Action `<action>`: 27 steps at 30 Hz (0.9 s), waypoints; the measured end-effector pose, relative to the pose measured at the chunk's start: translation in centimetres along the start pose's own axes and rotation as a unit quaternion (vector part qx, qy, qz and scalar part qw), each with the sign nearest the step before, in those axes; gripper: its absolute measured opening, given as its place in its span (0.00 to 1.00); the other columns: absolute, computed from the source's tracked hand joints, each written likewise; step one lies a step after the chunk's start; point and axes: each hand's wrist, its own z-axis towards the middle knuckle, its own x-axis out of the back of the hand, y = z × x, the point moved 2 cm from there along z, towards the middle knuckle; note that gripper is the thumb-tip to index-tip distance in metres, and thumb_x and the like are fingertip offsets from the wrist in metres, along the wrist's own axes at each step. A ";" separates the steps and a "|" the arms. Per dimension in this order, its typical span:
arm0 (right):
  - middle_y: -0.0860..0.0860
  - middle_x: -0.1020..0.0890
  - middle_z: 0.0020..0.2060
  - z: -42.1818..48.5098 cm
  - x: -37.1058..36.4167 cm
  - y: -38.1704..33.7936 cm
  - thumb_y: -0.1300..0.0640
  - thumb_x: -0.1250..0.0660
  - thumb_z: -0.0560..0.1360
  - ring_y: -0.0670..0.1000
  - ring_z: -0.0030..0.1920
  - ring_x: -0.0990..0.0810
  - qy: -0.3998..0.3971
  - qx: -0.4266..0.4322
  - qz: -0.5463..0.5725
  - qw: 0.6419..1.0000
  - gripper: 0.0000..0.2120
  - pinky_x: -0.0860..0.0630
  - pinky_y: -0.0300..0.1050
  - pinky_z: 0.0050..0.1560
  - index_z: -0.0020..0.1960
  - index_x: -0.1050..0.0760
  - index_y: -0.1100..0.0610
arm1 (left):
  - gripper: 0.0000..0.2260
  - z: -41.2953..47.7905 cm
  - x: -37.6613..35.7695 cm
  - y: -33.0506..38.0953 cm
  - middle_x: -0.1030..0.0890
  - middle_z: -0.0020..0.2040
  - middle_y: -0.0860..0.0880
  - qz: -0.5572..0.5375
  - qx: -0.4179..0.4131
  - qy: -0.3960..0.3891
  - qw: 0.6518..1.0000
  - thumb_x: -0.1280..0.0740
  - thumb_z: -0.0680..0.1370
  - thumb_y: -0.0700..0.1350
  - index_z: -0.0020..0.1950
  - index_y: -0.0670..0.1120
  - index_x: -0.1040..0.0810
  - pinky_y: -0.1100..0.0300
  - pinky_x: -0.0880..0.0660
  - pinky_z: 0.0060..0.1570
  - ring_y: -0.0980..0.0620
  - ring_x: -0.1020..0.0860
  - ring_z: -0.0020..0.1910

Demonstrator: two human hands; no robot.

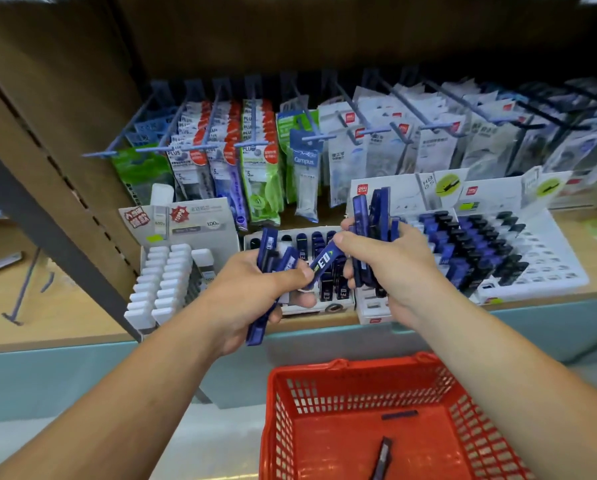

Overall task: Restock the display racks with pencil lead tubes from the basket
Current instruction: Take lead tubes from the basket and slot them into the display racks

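My left hand (252,296) grips a bunch of blue pencil lead tubes (267,258) in front of the shelf. My right hand (387,268) grips another bunch of blue tubes (373,209) that stick up above its fingers. One blue tube marked "ED" (323,261) bridges both hands, pinched by the right thumb and the left fingers. Behind the hands sits a small display rack (300,308) with dark tubes, and to the right a white display rack (546,265) half filled with blue and black tubes. The red basket (290,393) below holds two loose tubes (383,457).
A white rack of white tubes (162,282) stands at the left of the shelf. Packets of correction tape hang on blue hooks (255,143) behind the racks. A dark shelf upright (47,233) slants down at the left. The shelf's front edge (532,310) runs just below the racks.
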 end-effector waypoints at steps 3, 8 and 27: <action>0.57 0.15 0.35 0.0 0.5 0.1 0.61 0.23 0.74 0.54 0.29 0.21 -0.017 -0.018 -0.003 1.000 0.11 0.22 0.46 0.30 0.55 0.18 0.62 | 0.04 0.4 0.1 -0.1 0.15 0.42 0.42 -0.001 -0.016 0.015 1.000 0.27 0.78 0.38 0.51 0.42 0.20 0.63 0.35 0.22 0.51 0.16 0.38; 0.56 0.14 0.36 -0.2 0.7 0.3 0.62 0.24 0.75 0.54 0.28 0.22 -0.008 -0.010 -0.022 1.000 0.10 0.22 0.47 0.29 0.54 0.19 0.64 | 0.04 0.4 -0.1 -0.1 0.14 0.42 0.42 0.001 -0.019 0.023 1.000 0.27 0.78 0.38 0.51 0.42 0.20 0.63 0.35 0.22 0.50 0.14 0.41; 0.48 0.19 0.36 7.6 -2.9 0.0 0.56 0.25 0.73 0.53 0.41 0.20 -0.117 0.229 -0.470 0.845 0.08 0.20 0.51 0.50 0.46 0.23 0.47 | 0.06 0.5 2.6 -0.8 0.22 0.39 0.46 -0.113 0.074 -0.018 0.991 0.29 0.79 0.38 0.55 0.43 0.22 0.66 0.42 0.19 0.54 0.26 0.32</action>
